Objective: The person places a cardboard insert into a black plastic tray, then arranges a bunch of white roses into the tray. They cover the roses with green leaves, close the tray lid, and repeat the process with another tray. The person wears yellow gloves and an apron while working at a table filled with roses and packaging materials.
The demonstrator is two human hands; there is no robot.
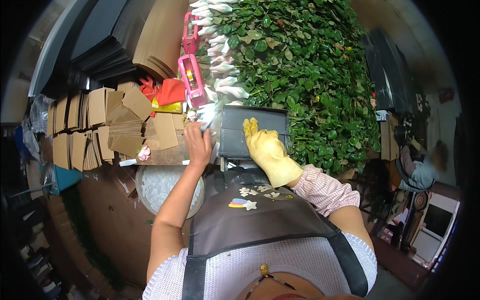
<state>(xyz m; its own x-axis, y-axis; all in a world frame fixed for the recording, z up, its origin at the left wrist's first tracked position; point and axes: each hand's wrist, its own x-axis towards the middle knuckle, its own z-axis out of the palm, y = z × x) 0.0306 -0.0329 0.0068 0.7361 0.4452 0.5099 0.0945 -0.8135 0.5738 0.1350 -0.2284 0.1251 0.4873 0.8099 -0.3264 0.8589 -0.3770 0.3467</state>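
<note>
Tray point(231, 131), gray, at front edge of table point(167, 156), longer side left-to-right | right hand point(266, 146), gloved, nearer, on it, fingers outstretched | left hand point(198, 142) off tray's left edge, fingers curled, cannot tell if holding

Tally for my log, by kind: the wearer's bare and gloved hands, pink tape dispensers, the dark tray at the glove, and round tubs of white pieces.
Bare left hand: 1
Yellow-gloved right hand: 1
Pink tape dispensers: 2
Dark tray: 1
Round tub of white pieces: 1
Total: 6
</note>
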